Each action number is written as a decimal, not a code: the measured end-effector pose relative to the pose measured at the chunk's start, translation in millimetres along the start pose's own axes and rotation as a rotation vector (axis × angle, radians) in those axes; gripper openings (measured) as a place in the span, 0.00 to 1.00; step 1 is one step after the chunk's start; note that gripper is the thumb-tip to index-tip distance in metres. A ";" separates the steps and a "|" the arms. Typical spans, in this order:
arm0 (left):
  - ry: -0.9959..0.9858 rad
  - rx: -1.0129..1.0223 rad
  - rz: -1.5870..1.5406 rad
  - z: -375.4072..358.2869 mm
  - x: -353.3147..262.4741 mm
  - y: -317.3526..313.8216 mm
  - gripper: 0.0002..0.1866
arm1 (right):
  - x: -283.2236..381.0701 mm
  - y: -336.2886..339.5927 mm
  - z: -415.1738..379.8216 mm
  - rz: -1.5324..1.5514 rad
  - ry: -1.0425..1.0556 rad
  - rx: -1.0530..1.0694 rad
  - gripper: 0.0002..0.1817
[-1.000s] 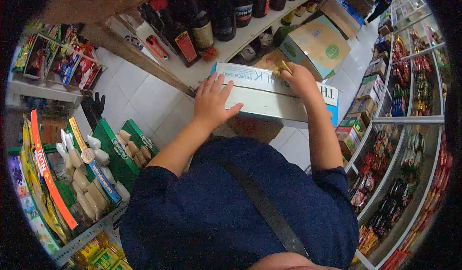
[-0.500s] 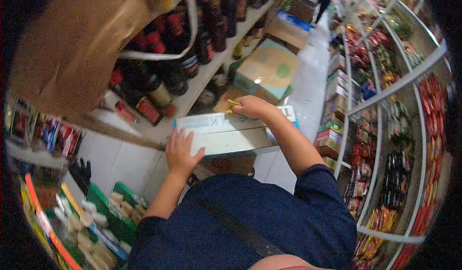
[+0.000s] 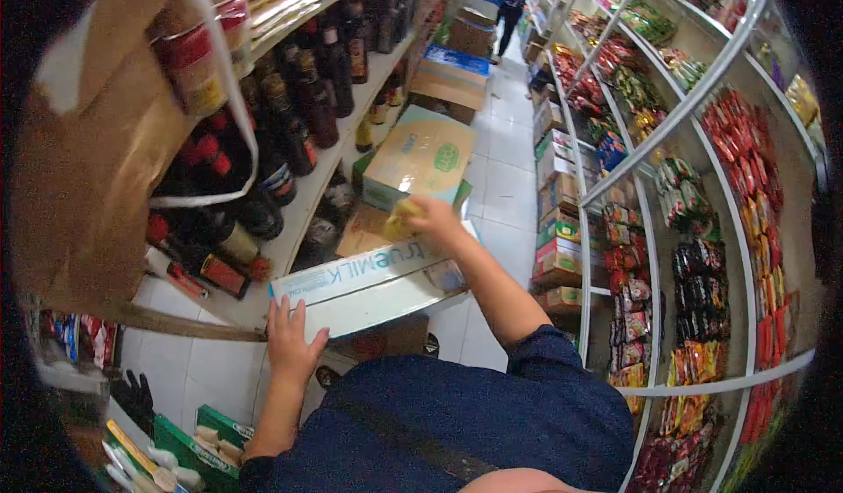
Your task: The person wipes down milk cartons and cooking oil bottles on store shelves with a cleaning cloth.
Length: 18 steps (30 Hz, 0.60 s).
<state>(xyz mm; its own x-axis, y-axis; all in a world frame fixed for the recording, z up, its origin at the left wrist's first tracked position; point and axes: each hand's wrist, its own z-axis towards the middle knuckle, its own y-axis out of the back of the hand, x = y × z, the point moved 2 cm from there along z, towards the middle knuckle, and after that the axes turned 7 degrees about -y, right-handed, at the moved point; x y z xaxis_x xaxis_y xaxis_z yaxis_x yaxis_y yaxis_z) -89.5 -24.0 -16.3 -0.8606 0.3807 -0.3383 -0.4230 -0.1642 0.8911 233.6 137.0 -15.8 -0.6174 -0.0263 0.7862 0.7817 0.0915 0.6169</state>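
A long white carton with blue "true MILK" lettering [image 3: 360,293] lies in front of my body, its near top flap pale and plain. My left hand [image 3: 291,342] rests on its left end, fingers spread over the edge and thumb apart. Above the far side of the carton, my right hand [image 3: 428,221] is closed on a small yellowish thing [image 3: 402,219]. That thing is smeared by motion, so its kind cannot be told. Just beyond it stands a brown and green cardboard box [image 3: 421,161].
Dark bottles [image 3: 303,98] fill the left shelves, beside a large brown paper-like sheet [image 3: 97,221]. Red and yellow packets [image 3: 742,159] line the right racks. Green boxes [image 3: 189,449] are at lower left. A person [image 3: 514,6] stands far down the tiled aisle [image 3: 505,159].
The view has shifted, so the carton and shelves appear farther left. My right hand has moved off the carton's top toward the far box with the yellowish thing. My left hand stays on the carton.
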 end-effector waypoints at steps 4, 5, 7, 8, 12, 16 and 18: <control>-0.010 0.117 -0.051 0.1 8.4 6.1 0.30 | -70.8 78.3 -32.8 0.571 -0.182 -0.447 0.20; -0.036 0.074 -0.032 -3.2 13.1 0.4 0.28 | -86.5 81.6 -41.0 0.641 -0.251 -0.393 0.20; -0.039 0.014 -0.058 2.1 12.9 -5.4 0.27 | -132.0 67.8 -56.9 0.801 -0.395 -0.289 0.20; -0.042 -0.017 -0.070 1.3 13.8 -5.3 0.27 | -159.8 37.9 -60.8 0.909 -0.451 -0.223 0.20; -0.061 -0.083 -0.138 4.9 13.7 -6.2 0.23 | -207.0 -22.8 -74.1 1.318 -0.644 -0.242 0.19; -0.102 -0.146 -0.210 1.5 26.3 -16.1 0.21 | -223.7 -26.2 -89.4 1.172 -0.706 -0.120 0.20; -0.141 -0.200 -0.311 -2.6 34.8 -22.2 0.21 | -233.8 -38.2 -96.6 1.090 -0.745 -0.087 0.20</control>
<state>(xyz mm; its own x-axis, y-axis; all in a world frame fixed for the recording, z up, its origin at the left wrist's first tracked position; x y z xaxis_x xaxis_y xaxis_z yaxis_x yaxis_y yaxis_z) -110.9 -9.5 -48.7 -0.6414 0.5592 -0.5253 -0.7161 -0.1906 0.6715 356.7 43.6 -219.7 0.4479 0.5724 0.6869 0.8912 -0.3472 -0.2919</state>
